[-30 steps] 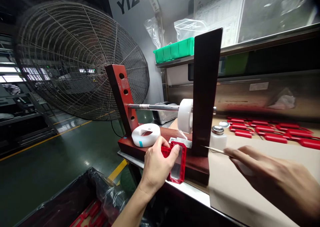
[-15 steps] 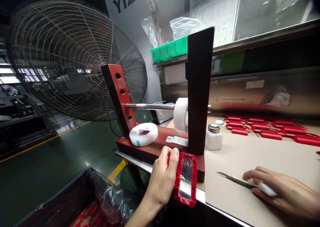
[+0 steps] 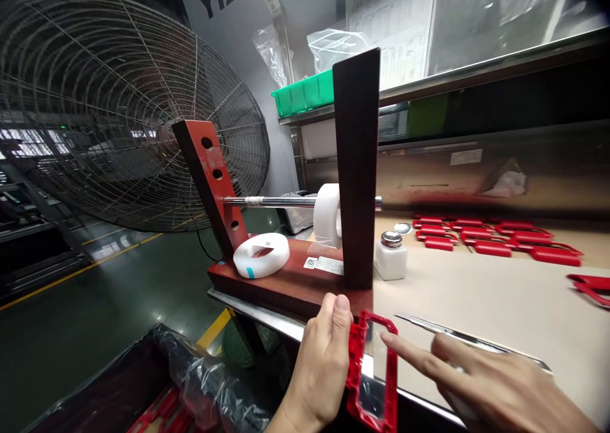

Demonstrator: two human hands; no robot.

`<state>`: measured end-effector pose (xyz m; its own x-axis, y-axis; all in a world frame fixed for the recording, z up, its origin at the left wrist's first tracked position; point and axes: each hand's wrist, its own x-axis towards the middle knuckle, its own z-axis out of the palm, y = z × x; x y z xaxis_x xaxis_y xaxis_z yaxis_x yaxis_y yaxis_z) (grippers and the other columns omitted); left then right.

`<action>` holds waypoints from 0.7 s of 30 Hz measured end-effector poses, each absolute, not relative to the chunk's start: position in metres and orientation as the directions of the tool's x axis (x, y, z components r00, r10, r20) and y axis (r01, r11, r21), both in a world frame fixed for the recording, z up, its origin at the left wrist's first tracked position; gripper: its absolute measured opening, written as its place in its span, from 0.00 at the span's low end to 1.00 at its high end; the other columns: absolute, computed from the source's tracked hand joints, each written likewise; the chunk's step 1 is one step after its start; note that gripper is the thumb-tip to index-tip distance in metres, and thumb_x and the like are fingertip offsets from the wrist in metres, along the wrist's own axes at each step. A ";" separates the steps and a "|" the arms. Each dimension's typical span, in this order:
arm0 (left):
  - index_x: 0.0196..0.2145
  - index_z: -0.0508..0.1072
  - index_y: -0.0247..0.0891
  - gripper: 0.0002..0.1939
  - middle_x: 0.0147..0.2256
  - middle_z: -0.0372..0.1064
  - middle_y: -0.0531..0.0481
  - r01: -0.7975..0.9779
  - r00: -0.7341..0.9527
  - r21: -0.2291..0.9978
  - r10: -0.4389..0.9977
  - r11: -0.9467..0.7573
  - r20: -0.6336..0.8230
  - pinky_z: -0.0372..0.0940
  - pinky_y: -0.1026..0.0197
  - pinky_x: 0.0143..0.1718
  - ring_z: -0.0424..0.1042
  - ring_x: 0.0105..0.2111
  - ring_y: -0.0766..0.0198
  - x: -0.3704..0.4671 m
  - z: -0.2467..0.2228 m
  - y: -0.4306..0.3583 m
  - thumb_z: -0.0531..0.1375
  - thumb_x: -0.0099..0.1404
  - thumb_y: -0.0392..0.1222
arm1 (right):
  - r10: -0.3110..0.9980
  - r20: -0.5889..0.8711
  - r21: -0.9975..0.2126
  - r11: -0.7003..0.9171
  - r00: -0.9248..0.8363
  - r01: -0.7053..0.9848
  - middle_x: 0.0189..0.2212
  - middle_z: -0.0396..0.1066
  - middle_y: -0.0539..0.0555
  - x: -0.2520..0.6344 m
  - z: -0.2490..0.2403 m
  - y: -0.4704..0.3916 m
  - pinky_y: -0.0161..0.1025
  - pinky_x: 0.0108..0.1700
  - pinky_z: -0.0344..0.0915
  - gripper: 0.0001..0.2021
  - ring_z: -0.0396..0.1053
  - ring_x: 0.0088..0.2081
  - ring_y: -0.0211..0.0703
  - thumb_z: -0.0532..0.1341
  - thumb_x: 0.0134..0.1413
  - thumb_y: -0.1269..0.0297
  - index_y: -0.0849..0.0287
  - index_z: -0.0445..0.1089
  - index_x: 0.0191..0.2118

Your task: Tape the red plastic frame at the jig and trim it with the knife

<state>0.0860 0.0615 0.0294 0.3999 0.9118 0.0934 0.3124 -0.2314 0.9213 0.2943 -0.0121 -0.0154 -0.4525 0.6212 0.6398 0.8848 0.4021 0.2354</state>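
Observation:
My left hand (image 3: pixel 321 360) is closed on the side of a red plastic frame (image 3: pixel 391 385), held tilted at the table's front edge. A clear film or window (image 3: pixel 378 360) spans the frame's opening. My right hand (image 3: pixel 486 382) reaches in from the right, its index fingertip at the frame's upper right edge. Its other fingers are curled, with a blurred whitish thing partly showing among them. Behind that hand, steel tweezers (image 3: pixel 469 339) lie on the beige board. A white bottle with a metal cap (image 3: pixel 391 258) stands beyond the frame.
A dark red stand (image 3: pixel 357 166) carries a white tape roll (image 3: pixel 326 213) on a rod; another tape roll (image 3: pixel 262 255) lies on its base. Several red parts (image 3: pixel 493 247) sit at the back right. A lined bin (image 3: pixel 190 376) is lower left, a large fan (image 3: pixel 143 102) behind.
My right hand has left the tweezers, which now lie on the board, and moved left to the red frame. My left hand has brought the frame slightly lower and to the right in view.

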 end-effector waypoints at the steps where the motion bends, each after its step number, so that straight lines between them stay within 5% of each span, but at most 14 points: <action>1: 0.29 0.58 0.43 0.26 0.24 0.61 0.56 0.315 0.405 0.922 0.910 -0.226 0.085 0.55 0.60 0.31 0.62 0.27 0.64 0.088 0.030 0.059 0.37 0.69 0.65 | 0.612 0.645 0.250 0.396 -0.457 0.883 0.24 0.63 0.44 0.291 -0.014 -0.010 0.33 0.16 0.56 0.29 0.60 0.15 0.34 0.41 0.64 0.73 0.46 0.50 0.67; 7: 0.28 0.57 0.43 0.26 0.23 0.59 0.57 0.310 0.407 0.932 0.912 -0.190 0.050 0.53 0.60 0.30 0.61 0.26 0.64 0.094 0.034 0.049 0.37 0.69 0.64 | 0.583 0.645 0.268 0.432 -0.493 0.861 0.24 0.63 0.45 0.288 -0.010 -0.009 0.34 0.18 0.58 0.31 0.64 0.17 0.33 0.43 0.58 0.80 0.55 0.52 0.66; 21: 0.28 0.59 0.42 0.27 0.26 0.58 0.56 0.242 0.371 0.953 0.925 -0.183 0.084 0.54 0.58 0.35 0.60 0.29 0.63 0.095 0.025 0.043 0.38 0.68 0.66 | 0.626 0.629 0.163 0.473 -0.461 0.866 0.22 0.63 0.45 0.288 -0.021 -0.014 0.35 0.17 0.55 0.30 0.62 0.17 0.36 0.43 0.59 0.76 0.54 0.53 0.66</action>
